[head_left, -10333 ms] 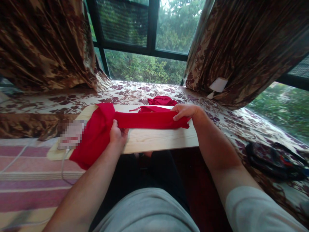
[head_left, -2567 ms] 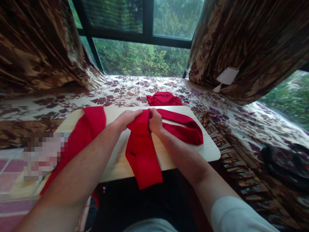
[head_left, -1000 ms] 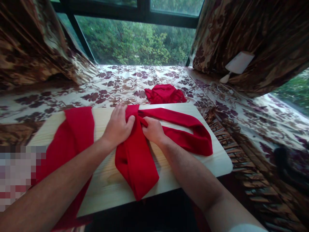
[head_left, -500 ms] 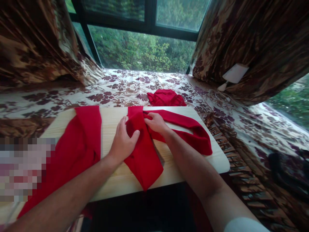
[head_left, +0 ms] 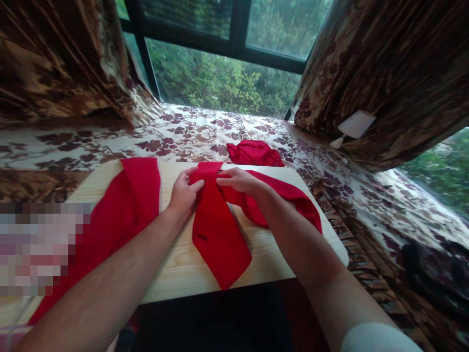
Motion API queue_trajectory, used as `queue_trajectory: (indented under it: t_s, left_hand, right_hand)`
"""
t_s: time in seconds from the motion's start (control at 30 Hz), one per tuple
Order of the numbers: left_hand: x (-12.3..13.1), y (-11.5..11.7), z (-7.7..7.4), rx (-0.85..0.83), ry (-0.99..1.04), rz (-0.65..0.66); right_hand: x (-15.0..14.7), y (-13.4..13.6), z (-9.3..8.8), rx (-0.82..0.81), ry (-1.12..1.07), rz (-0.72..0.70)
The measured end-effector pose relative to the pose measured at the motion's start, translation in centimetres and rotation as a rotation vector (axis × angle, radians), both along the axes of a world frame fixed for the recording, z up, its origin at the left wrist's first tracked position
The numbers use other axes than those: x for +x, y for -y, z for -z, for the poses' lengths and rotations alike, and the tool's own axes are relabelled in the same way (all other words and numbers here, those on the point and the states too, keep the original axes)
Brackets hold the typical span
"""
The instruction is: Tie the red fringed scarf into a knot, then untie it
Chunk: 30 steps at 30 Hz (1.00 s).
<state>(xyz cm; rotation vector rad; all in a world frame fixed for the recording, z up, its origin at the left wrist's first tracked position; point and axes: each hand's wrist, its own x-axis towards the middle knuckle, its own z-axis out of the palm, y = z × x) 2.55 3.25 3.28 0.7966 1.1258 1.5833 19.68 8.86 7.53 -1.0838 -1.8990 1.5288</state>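
A long red scarf (head_left: 220,234) is folded into a strip across the light wooden table, its pointed near end lying close to the front edge. My left hand (head_left: 185,191) holds the strip's left side near the far edge, with thumb and fingers closing on the cloth. On the opposite side, my right hand (head_left: 236,180) pinches the right border, fingertips partly hidden in the folds. From there a loop of the same red fabric bends rightward beneath my right forearm. Another red cloth length (head_left: 139,190) lies on the left, partly covered by my left forearm.
The wooden table (head_left: 172,274) has rounded corners. Beyond it, a crumpled red cloth (head_left: 254,152) rests on a flowered cover (head_left: 198,127). A small white lamp (head_left: 355,124) stands at the right by the curtain (head_left: 366,58). A dark bag-like object (head_left: 436,278) lies far right.
My left hand has moved away from me along the strip, toward the table's far edge. The strip lies flatter and its near part is uncovered. My right hand stays at its right border.
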Motion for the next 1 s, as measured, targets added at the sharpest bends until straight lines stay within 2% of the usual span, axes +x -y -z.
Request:
queue_trajectory:
  t_s: [0.13, 0.27, 0.37, 0.43, 0.53, 0.6, 0.7, 0.87, 1.0]
  left_hand:
    - [0.2, 0.3, 0.7, 0.029, -0.166, 0.057]
    - [0.4, 0.2, 1.3, 0.000, -0.203, 0.017]
    - [0.3, -0.2, 1.9, -0.033, -0.262, -0.101]
    - [0.1, -0.3, 2.2, -0.063, -0.391, -0.148]
    - [0.2, -0.1, 2.4, -0.069, -0.679, -0.136]
    - [0.4, 0.2, 2.1, -0.023, -0.857, -0.096]
    - [0.8, 0.6, 1.7, 0.027, -1.024, -0.045]
    - [1.0, 0.8, 1.7, -0.014, -1.081, -0.057]
    - [1.1, 0.7, 1.4, -0.068, -1.098, -0.089]
  right_hand:
    - [0.3, -0.6, 0.3, -0.153, 0.027, 0.146]
    - [1.0, -1.4, 0.8, -0.131, 0.137, 0.208]
    - [1.6, -2.5, 1.5, -0.034, 0.331, 0.268]
    - [2.0, -3.3, 2.3, 0.112, 0.454, 0.298]
    - [2.7, -4.3, 3.3, 0.387, 0.542, 0.353]
    - [3.3, -4.6, 3.6, 0.453, 0.612, 0.331]
    - [4.5, -4.8, 3.1, 0.453, 0.848, 0.301]
    - [8.2, -4.9, 1.2, 0.370, 1.185, 0.569]
    - [11.4, -4.8, -0.1, 0.328, 1.312, 0.652]
